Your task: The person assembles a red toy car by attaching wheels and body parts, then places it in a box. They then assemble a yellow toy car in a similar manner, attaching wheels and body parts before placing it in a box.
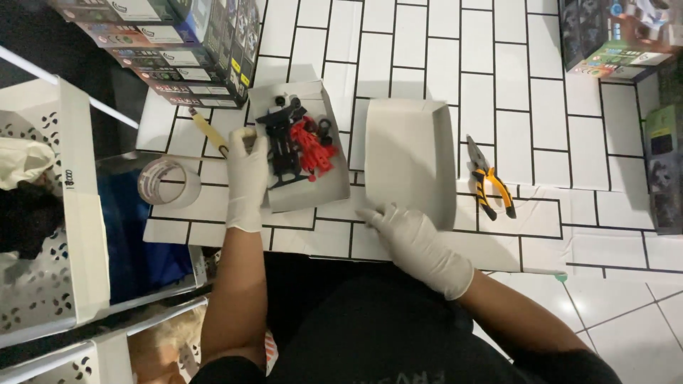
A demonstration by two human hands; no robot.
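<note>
Both my hands wear white gloves. My left hand (247,174) rests on the left edge of a shallow grey cardboard tray (334,186) and holds it there. Black plastic parts (281,146) and red plastic parts (313,151) lie in that tray. My right hand (409,238) lies flat, fingers spread, at the near left corner of an empty grey box lid (409,156) just right of the tray.
Yellow-handled pliers (491,186) lie right of the lid. A roll of clear tape (167,181) and a yellow knife (208,132) sit left of the tray. Stacked product boxes (178,50) stand at the back left, more boxes (612,35) at the right. White perforated bins (50,235) line the left side.
</note>
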